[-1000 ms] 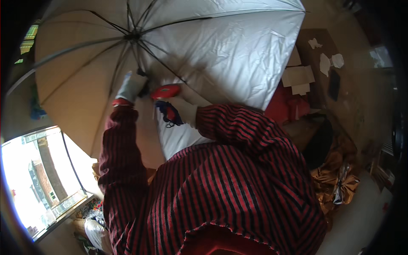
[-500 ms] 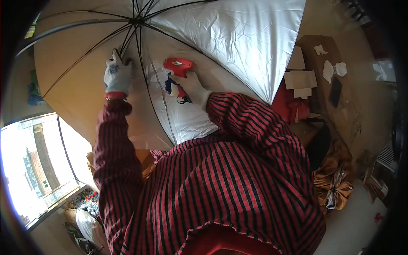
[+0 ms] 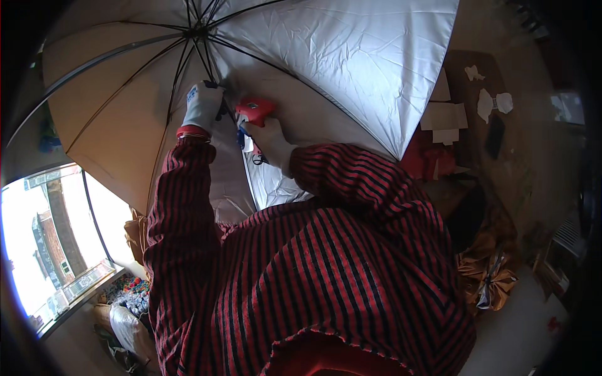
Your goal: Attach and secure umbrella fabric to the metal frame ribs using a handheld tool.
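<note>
And the left hand [image 3: 204, 103] has swung inward, the red tagging gun [image 3: 256, 109] dipping in closer beside it! That gun is in the gloved right hand [image 3: 271, 138], wrapped firmly round its handle, against the silver umbrella canopy [image 3: 364, 69]; the left is curled near the dark umbrella frame [image 3: 196, 31], and I can't tell what it pinches. Danger now: working this close, a slip could jab the left hand or tear the thin fabric

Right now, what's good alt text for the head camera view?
A gloved right hand holds a red handheld tool inside an open umbrella, while the gloved left hand is at the dark frame. The person's top has red and black stripes.
</note>
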A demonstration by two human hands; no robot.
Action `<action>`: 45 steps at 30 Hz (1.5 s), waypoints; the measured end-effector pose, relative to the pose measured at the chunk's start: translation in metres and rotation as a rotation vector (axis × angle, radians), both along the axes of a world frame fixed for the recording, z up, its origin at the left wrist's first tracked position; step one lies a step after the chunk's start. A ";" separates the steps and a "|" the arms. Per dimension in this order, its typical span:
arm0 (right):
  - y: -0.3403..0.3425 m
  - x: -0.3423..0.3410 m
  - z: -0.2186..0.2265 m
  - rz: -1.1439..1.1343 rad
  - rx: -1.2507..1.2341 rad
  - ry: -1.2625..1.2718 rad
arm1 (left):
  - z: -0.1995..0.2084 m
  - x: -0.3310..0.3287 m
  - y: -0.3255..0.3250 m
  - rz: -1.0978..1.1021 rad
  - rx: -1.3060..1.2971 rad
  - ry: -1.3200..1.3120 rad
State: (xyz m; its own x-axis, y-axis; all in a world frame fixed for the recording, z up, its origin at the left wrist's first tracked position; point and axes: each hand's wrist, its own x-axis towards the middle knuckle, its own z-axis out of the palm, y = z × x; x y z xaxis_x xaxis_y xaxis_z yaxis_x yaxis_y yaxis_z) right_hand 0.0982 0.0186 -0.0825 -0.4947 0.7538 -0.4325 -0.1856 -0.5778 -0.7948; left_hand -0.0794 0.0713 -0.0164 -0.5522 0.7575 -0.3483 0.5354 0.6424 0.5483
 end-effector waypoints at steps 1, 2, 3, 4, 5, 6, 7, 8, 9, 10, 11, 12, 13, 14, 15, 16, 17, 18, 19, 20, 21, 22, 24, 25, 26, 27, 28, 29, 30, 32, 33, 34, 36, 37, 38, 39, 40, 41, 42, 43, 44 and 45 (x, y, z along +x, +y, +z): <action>-0.002 -0.002 0.002 -0.027 -0.001 0.001 | 0.003 0.001 0.001 -0.017 -0.025 0.013; -0.005 -0.002 0.003 -0.048 -0.042 0.029 | 0.006 0.003 0.001 -0.031 -0.063 0.008; -0.008 -0.004 0.004 -0.069 -0.049 -0.005 | 0.008 0.005 0.003 -0.044 -0.097 0.010; -0.009 -0.008 0.005 -0.097 -0.052 -0.039 | 0.009 0.008 0.003 -0.078 -0.087 0.059; -0.012 -0.011 0.005 -0.121 -0.056 -0.071 | 0.010 0.009 0.004 -0.100 -0.100 0.092; -0.013 -0.012 0.004 -0.090 -0.107 -0.015 | 0.010 0.010 0.005 -0.132 -0.106 0.127; -0.015 -0.014 0.003 -0.065 -0.099 -0.015 | 0.009 0.010 0.005 -0.160 -0.116 0.158; -0.017 -0.015 0.002 -0.050 -0.100 -0.046 | 0.007 0.010 0.006 -0.152 -0.130 0.150; -0.019 -0.015 -0.001 -0.040 -0.102 -0.072 | 0.005 0.009 0.007 -0.141 -0.150 0.138; -0.019 -0.015 -0.003 -0.029 -0.081 -0.074 | 0.003 0.007 0.009 -0.124 -0.176 0.124; -0.020 -0.014 -0.006 -0.019 -0.060 -0.069 | 0.001 0.005 0.010 -0.139 -0.177 0.132; -0.020 -0.013 -0.008 -0.009 -0.039 -0.064 | -0.001 0.002 0.011 -0.149 -0.184 0.139; -0.020 -0.012 -0.011 0.001 -0.146 0.092 | -0.002 -0.001 0.012 -0.154 -0.204 0.144; -0.019 -0.010 -0.015 0.011 -0.253 0.247 | -0.003 -0.004 0.014 -0.170 -0.216 0.116; -0.017 -0.009 -0.019 0.018 -0.348 0.446 | -0.003 -0.007 0.015 -0.183 -0.240 0.086; -0.016 -0.008 -0.022 0.032 -0.406 0.469 | -0.002 -0.011 0.015 -0.220 -0.242 0.059; -0.015 -0.008 -0.025 0.043 -0.454 0.535 | -0.001 -0.014 0.015 -0.217 -0.226 -0.017; -0.014 -0.008 -0.028 0.043 -0.525 0.555 | 0.000 -0.017 0.014 -0.238 -0.190 -0.090; -0.013 -0.007 -0.031 0.064 -0.496 0.600 | 0.002 -0.019 0.012 -0.256 -0.154 -0.162; -0.012 -0.007 -0.033 0.074 -0.493 0.600 | 0.004 -0.021 0.011 -0.267 -0.143 -0.188; -0.011 -0.007 -0.035 0.082 -0.490 0.598 | 0.006 -0.022 0.010 -0.278 -0.133 -0.215; -0.010 -0.007 -0.037 0.100 -0.509 0.610 | 0.008 -0.022 0.008 -0.311 -0.114 -0.253; -0.007 -0.005 -0.041 0.132 -0.535 0.664 | 0.011 -0.022 0.006 -0.283 -0.103 -0.311; -0.005 -0.005 -0.043 0.145 -0.536 0.642 | 0.013 -0.023 0.005 -0.278 -0.087 -0.341; -0.003 -0.004 -0.044 0.170 -0.532 0.651 | 0.014 -0.022 0.005 -0.284 -0.076 -0.374; -0.001 -0.003 -0.045 0.196 -0.518 0.683 | 0.016 -0.022 0.004 -0.297 -0.066 -0.389; 0.001 -0.003 -0.047 0.210 -0.548 0.677 | 0.017 -0.022 0.004 -0.309 -0.057 -0.404; 0.002 -0.003 -0.048 0.223 -0.568 0.696 | 0.017 -0.022 0.004 -0.324 -0.040 -0.419; 0.003 -0.004 -0.049 0.233 -0.597 0.705 | 0.018 -0.023 0.004 -0.319 -0.050 -0.418; 0.004 -0.006 -0.050 0.217 -0.603 0.691 | 0.018 -0.024 0.004 -0.314 -0.049 -0.413; 0.004 -0.006 -0.051 0.209 -0.621 0.668 | 0.018 -0.024 0.004 -0.325 -0.057 -0.401; 0.004 -0.007 -0.052 0.206 -0.602 0.673 | 0.018 -0.024 0.005 -0.334 -0.065 -0.392; 0.003 -0.007 -0.054 0.195 -0.587 0.684 | 0.018 -0.024 0.006 -0.329 -0.080 -0.378; 0.002 -0.007 -0.055 0.232 -0.595 0.690 | 0.018 -0.024 0.007 -0.317 -0.087 -0.376; 0.003 -0.008 -0.056 0.251 -0.599 0.702 | 0.017 -0.024 0.007 -0.295 -0.109 -0.367; 0.003 -0.008 -0.056 0.270 -0.599 0.712 | 0.017 -0.024 0.008 -0.312 -0.115 -0.358; 0.003 -0.008 -0.057 0.255 -0.614 0.760 | 0.018 -0.023 0.009 -0.313 -0.135 -0.336; 0.004 -0.009 -0.057 0.244 -0.630 0.810 | 0.018 -0.023 0.009 -0.320 -0.134 -0.320; 0.004 -0.009 -0.057 0.234 -0.648 0.860 | 0.018 -0.023 0.008 -0.309 -0.137 -0.327; 0.004 -0.009 -0.056 0.246 -0.638 0.793 | 0.018 -0.023 0.008 -0.307 -0.121 -0.348; 0.004 -0.010 -0.055 0.257 -0.628 0.725 | 0.018 -0.023 0.007 -0.300 -0.112 -0.377; 0.004 -0.009 -0.054 0.235 -0.624 0.611 | 0.018 -0.024 0.006 -0.298 -0.092 -0.399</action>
